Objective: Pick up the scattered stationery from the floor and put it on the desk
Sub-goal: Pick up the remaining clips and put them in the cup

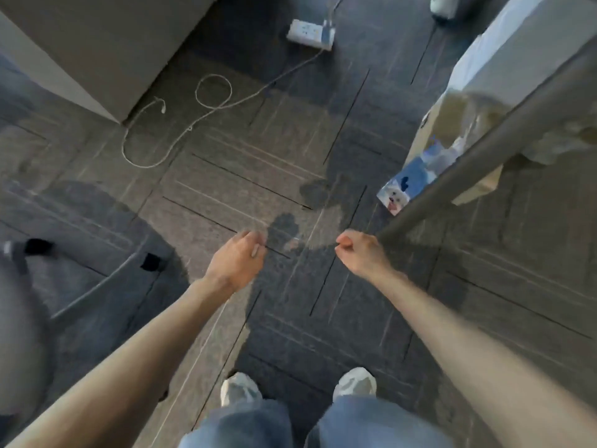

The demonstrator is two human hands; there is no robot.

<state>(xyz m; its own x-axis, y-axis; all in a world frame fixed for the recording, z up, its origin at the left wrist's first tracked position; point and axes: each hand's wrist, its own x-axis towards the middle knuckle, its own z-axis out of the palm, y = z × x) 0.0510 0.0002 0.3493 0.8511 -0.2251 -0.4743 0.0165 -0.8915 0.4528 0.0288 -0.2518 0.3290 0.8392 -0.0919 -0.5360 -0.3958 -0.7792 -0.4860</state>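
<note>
I look straight down at a dark carpet-tile floor (258, 163), and the picture is blurred by motion. My left hand (237, 260) reaches forward with curled fingers, and a small pale stub (255, 252) shows between them; what it is cannot be made out. My right hand (358, 253) is level with it, a little apart. Its fingers are curled into a loose fist, with the thumb against the forefinger and nothing visible in it. A grey desk edge (484, 150) runs diagonally on the right, ending just beside my right hand. No loose stationery shows clearly on the carpet.
A white power strip (310, 33) and its looping cable (210, 101) lie ahead. A cardboard box (452, 124) and a blue packet with a dog picture (399, 192) stand under the desk. A chair base with castors (150, 261) is at the left. A grey cabinet (97, 43) fills the top left.
</note>
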